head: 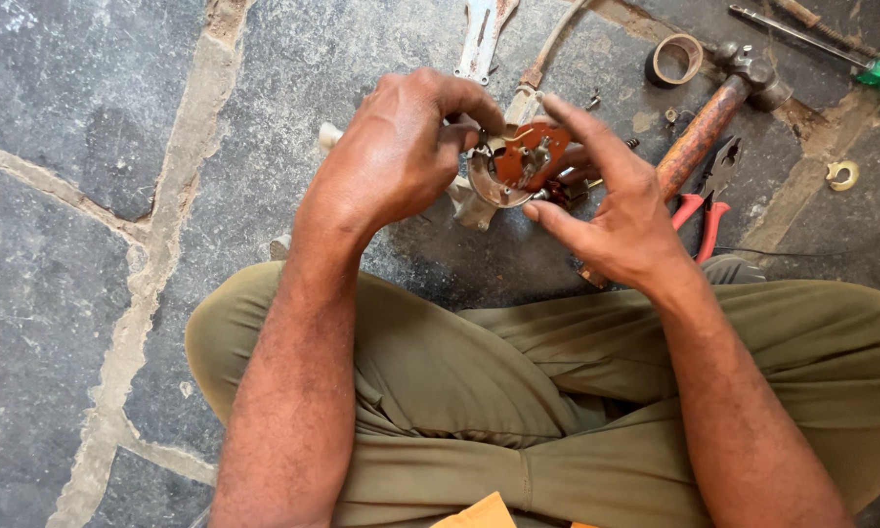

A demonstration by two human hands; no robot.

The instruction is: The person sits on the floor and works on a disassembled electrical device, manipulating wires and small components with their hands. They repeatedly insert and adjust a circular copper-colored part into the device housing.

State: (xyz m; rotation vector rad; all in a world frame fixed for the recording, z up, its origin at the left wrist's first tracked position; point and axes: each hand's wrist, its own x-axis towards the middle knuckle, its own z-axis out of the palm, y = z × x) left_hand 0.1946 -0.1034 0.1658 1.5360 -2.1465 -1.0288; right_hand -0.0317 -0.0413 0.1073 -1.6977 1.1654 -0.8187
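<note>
A small round metal part with an orange-brown plate and small contacts [518,161] sits between both hands, above my crossed legs. My left hand [401,147] grips its left rim with curled fingers. My right hand [606,210] is at the part's right side, with the index finger stretched over the top of it and the thumb below; the other fingers reach behind it. Whether the right hand bears the part's weight is not clear.
On the stone floor beyond lie a hammer with a rusty handle [704,127], red-handled pliers [708,200], a tape roll [674,59], a green-handled screwdriver [875,70], a flat metal bracket [484,34] and a small metal ring [842,176]. Olive trousers [479,391] fill the near ground.
</note>
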